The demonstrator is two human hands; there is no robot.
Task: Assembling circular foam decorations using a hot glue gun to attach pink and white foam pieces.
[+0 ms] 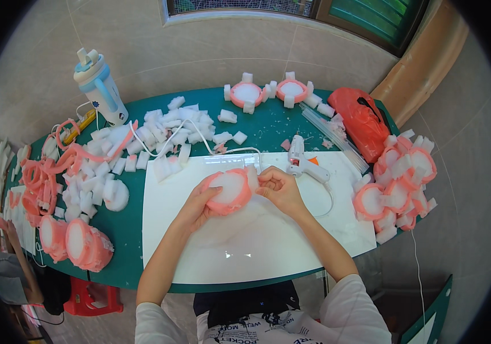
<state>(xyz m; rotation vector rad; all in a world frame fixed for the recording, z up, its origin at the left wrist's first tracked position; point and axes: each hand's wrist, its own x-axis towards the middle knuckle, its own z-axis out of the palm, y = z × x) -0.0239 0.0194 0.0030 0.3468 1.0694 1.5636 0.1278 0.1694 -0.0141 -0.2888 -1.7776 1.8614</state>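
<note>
While the disc (228,190) faces up, the block (252,179) runs front-to-back.

- I see a big green table (126,229) with a curvy edge.
- Behind the table, I see a shiny grey tile wall (228,51) with thin lines.
- Above the table's far side, I spot a window (371,16) with green slats.
- Below the table's left part, I see a red stool (111,301) on the grey floor (105,328).

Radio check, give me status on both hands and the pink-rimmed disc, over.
Left hand holding pink-rimmed disc. Right hand at white foam block against disc's right side. Glue gun nearby on white board, not blocking.
</note>
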